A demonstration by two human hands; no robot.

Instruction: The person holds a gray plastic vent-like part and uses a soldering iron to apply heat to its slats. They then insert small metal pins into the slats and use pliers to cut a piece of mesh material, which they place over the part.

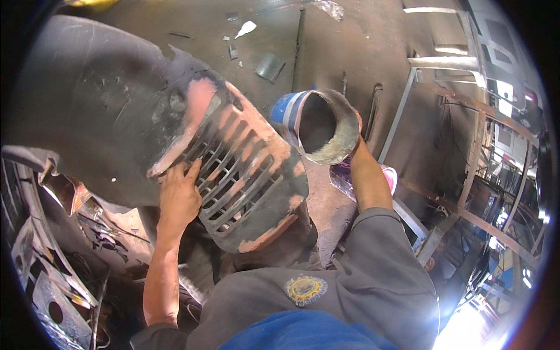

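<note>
Left hand (179, 195) on dark slotted panel (154, 122), fingers loosely bent at the slots, can't tell if hooked in; right hand (358, 143), partly hidden, grips blue-and-white can (344, 129) just right of panel, open mouth facing camera

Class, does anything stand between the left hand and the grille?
Nothing visible does: the left hand rests directly on the grille, at its left side. The can is off to the right.
</note>
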